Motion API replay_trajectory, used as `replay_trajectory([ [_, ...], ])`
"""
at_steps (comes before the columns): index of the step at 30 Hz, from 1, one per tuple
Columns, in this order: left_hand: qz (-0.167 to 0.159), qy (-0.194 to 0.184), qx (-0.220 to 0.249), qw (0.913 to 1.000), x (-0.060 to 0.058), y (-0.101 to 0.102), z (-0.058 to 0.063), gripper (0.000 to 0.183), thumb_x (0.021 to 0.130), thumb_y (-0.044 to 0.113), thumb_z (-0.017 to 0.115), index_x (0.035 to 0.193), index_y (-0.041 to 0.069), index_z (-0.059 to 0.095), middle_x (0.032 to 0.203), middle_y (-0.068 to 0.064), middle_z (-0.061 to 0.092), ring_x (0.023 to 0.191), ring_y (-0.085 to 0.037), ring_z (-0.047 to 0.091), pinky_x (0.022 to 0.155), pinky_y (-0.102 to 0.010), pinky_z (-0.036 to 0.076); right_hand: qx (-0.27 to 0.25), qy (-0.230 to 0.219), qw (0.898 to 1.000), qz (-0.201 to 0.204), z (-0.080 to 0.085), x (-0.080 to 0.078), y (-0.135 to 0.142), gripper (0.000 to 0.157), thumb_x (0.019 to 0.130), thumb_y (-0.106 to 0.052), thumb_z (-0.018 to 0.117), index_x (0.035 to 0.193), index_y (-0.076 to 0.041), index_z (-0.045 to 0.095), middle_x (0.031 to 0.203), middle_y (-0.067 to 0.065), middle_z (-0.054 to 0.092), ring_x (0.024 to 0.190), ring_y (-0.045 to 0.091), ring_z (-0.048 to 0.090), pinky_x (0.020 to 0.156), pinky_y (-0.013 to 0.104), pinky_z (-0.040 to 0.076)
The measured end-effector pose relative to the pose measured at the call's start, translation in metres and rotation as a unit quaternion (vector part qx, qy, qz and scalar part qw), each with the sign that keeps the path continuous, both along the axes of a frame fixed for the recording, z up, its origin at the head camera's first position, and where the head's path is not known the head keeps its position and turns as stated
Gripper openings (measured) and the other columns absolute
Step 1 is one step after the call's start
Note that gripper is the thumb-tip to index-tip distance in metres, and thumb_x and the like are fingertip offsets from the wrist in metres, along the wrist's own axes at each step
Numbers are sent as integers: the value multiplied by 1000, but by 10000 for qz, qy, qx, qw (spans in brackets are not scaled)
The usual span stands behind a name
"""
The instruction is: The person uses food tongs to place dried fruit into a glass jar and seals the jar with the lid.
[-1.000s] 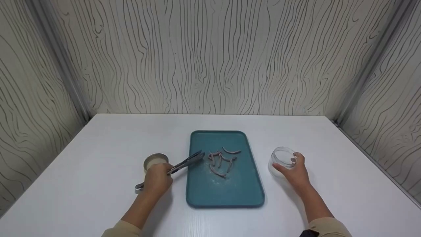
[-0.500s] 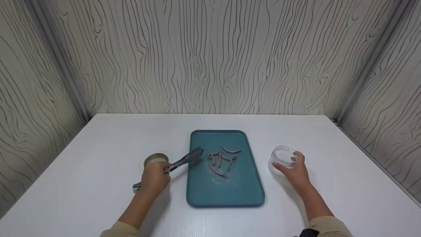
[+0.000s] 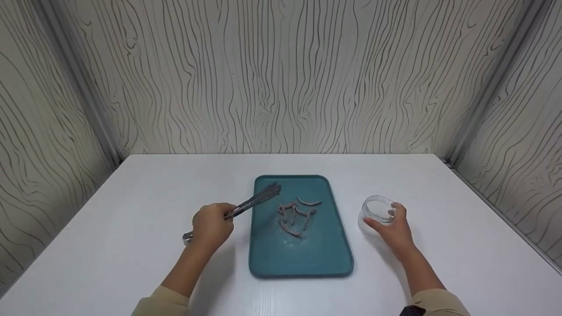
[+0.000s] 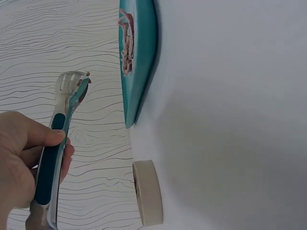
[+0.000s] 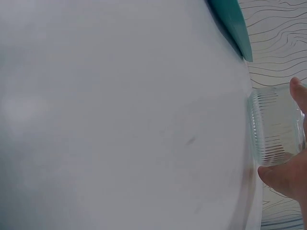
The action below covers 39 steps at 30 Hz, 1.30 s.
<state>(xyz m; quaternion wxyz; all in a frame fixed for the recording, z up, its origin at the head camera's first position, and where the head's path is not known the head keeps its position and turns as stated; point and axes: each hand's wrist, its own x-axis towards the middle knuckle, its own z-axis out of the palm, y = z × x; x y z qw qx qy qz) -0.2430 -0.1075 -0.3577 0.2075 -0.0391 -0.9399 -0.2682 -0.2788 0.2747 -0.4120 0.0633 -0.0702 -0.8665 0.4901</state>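
Over left edge of one teal tray, one pair of tongs, raised, gripped in left hand. Right hand holds one glass jar, right of tray. Several thin brownish strips on tray, overlapping, exact count unclear. One beige roll on white table.

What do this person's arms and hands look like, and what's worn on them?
The left hand and right hand are bare, no gloves. The left sleeve and right sleeve are beige, stopping well short of the hands. A black object at the right sleeve's edge is too cut off to identify.
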Motion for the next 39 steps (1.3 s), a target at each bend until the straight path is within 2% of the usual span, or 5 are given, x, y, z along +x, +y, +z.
replay_trajectory([
  [5, -56, -166, 123, 9998, -2, 9, 16, 20, 72, -2, 59, 86, 8, 69, 71, -1, 63, 61, -14, 54, 51, -32, 42, 27, -55, 10000, -55, -1, 0, 0, 105, 68, -43, 67, 133, 0, -2, 133, 29, 15, 122, 40, 14, 95, 47, 15],
  [13, -341, 38, 367, 9987, -5, 26, 34, 21, 71, -6, 58, 87, 4, 68, 74, -5, 63, 65, -15, 56, 58, -28, 46, 7, -31, 10000, -84, 0, -1, 0, 105, 67, -44, 67, 133, -1, -2, 133, 29, 14, 122, 40, 13, 95, 47, 14],
  [23, -756, 446, 506, 9949, -9, 43, 46, 25, 68, -9, 56, 86, 3, 68, 76, -7, 64, 63, -12, 55, 56, -26, 45, -23, 16, 10000, -58, -2, -2, 1, 104, 68, -44, 67, 133, -1, -2, 133, 30, 14, 122, 40, 13, 96, 46, 14],
  [31, -1115, 717, 421, 9903, -11, 69, 55, 31, 65, -11, 52, 86, 4, 69, 77, -6, 64, 64, -13, 54, 53, -25, 42, -13, 39, 9999, -124, -2, 0, -1, 103, 68, -41, 68, 133, 0, 0, 134, 29, 13, 123, 39, 13, 96, 47, 14],
  [39, -1380, 435, 608, 9876, -12, 94, 60, 35, 64, -12, 50, 88, 5, 69, 79, -3, 64, 60, -10, 47, 48, -21, 34, -38, -60, 9999, -136, -1, -1, -2, 103, 69, -41, 67, 134, -1, -2, 135, 28, 12, 123, 38, 12, 96, 47, 14],
])
